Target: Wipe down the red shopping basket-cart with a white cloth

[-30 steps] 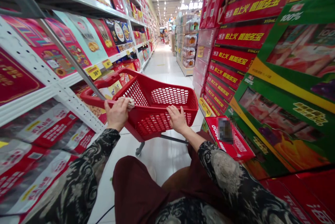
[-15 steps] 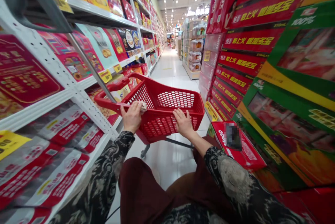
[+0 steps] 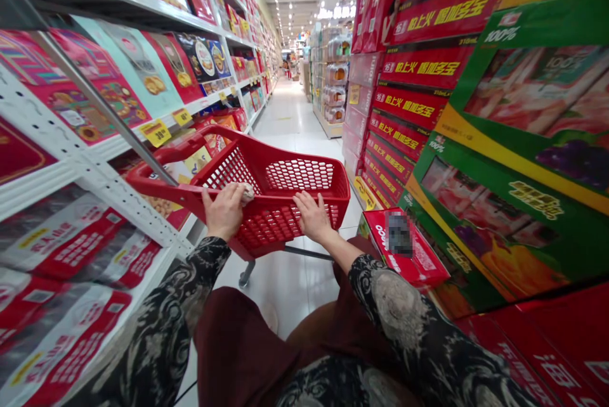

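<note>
Shelving (image 3: pixel 38 181) is flanking one red cart (image 3: pixel 271 212), likely stiff, best rim-held: left fingers (image 3: pixel 233 191) gripping cloth (image 3: pixel 248 193) there, right fingers (image 3: pixel 309 201) lying open.

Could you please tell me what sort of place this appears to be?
It is most likely a supermarket aisle: there is a red shopping cart, white shelves of packaged goods with yellow price tags, and tall stacks of red cartons.
</note>
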Action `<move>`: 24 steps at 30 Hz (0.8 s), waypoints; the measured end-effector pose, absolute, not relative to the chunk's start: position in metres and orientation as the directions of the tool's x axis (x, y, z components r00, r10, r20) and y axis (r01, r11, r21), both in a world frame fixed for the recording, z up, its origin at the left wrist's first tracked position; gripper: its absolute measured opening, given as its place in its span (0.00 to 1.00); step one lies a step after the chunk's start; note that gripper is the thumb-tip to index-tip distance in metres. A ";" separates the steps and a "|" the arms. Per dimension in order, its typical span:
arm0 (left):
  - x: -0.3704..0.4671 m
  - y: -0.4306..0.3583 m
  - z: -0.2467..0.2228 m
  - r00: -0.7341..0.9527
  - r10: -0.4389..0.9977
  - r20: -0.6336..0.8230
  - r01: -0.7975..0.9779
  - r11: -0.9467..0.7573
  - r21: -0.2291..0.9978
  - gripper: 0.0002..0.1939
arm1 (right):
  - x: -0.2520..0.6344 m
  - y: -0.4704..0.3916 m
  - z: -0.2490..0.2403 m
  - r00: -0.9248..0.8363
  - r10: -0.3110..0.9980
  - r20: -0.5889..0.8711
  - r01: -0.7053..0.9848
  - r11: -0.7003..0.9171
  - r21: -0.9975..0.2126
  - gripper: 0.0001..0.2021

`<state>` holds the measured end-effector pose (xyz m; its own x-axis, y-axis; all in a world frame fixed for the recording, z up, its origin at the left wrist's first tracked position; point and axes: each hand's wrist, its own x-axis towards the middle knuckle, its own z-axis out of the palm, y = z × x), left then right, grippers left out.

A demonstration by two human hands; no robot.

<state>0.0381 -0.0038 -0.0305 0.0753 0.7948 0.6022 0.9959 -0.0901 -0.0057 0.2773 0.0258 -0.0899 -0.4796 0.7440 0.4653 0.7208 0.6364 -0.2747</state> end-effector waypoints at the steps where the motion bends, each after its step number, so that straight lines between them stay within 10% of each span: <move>1: 0.033 -0.005 -0.029 0.049 0.790 0.611 0.998 -0.066 0.004 0.21 | 0.277 0.026 -0.091 -0.474 0.745 0.468 0.722 0.634 -0.277 0.30; 24: 0.074 -0.004 -0.051 0.099 0.822 0.560 0.988 -0.147 0.041 0.23 | 0.279 0.027 -0.095 -0.475 0.698 0.536 0.746 0.642 -0.175 0.29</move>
